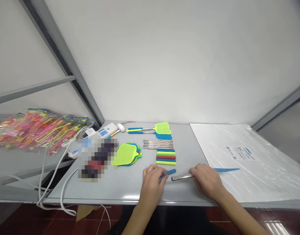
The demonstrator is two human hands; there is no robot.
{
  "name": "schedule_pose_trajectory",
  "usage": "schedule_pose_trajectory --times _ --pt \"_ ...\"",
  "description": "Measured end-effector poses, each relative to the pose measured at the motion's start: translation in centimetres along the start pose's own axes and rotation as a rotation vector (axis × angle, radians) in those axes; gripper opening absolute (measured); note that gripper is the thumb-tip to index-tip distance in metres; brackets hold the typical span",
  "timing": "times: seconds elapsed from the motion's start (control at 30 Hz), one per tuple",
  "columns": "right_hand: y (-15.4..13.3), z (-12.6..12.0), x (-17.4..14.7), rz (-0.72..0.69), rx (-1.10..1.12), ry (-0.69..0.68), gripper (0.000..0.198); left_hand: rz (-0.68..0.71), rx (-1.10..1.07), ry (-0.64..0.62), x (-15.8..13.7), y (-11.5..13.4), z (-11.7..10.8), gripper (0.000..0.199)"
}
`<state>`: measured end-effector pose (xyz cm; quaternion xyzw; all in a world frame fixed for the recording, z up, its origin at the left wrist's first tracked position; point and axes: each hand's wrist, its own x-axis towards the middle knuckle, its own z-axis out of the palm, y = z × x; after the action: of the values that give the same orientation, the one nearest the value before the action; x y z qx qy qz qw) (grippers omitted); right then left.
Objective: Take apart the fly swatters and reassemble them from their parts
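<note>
Near the table's front edge, my left hand (152, 182) pinches a blue handle sleeve (171, 171), one end of which sticks out past the fingers. My right hand (206, 179) is closed round a metal rod (181, 177) whose bare end points left towards the sleeve. A blue swatter head (227, 169), seen edge-on, extends from the other side of that hand. The sleeve and the rod are apart. Beyond my hands lie a row of coloured handle sleeves (165, 157), several metal rods (157, 144) and a pile of mesh swatter heads (126, 154).
Fly swatters (162, 128) with handles on lie at the back. White power strips (104, 131) with cables and a blurred patch (98, 161) occupy the left. A white plastic sheet (228, 140) covers the right. Bagged colourful items (42, 129) fill the left shelf.
</note>
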<state>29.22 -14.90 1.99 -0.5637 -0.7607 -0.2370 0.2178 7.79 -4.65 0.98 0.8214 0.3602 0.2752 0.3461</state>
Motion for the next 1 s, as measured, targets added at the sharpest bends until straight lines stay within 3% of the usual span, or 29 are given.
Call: schedule_pose_trajectory --times 0.27,0.4,0.63,0.8,0.9,1.0 --pt "-2.6 -0.4 0.4 0.023 0.135 -0.107 0.024 0.153 0.357 0.070 2.1 -0.5 0.6 0.014" --pt "-3.8 -0.4 0.9 0.116 0.152 -0.195 0.026 0.173 0.430 0.054 2.8 -1.0 1.0 0.012" --pt "-4.6 0.9 0.5 0.328 0.081 -0.150 0.028 0.104 0.410 0.044 2.8 -1.0 0.5 0.007" --pt "-4.0 1.1 -0.3 0.368 0.075 -0.179 0.030 0.031 0.394 0.091 1.5 -1.9 -0.9 0.010" --pt "-3.5 1.1 -0.6 0.391 0.057 -0.178 0.029 0.061 0.363 0.117 0.5 -2.4 -2.1 0.013" --pt "-3.7 0.9 -0.1 0.390 0.053 -0.162 0.030 0.176 0.359 0.059 -0.4 -1.2 -3.1 0.028"
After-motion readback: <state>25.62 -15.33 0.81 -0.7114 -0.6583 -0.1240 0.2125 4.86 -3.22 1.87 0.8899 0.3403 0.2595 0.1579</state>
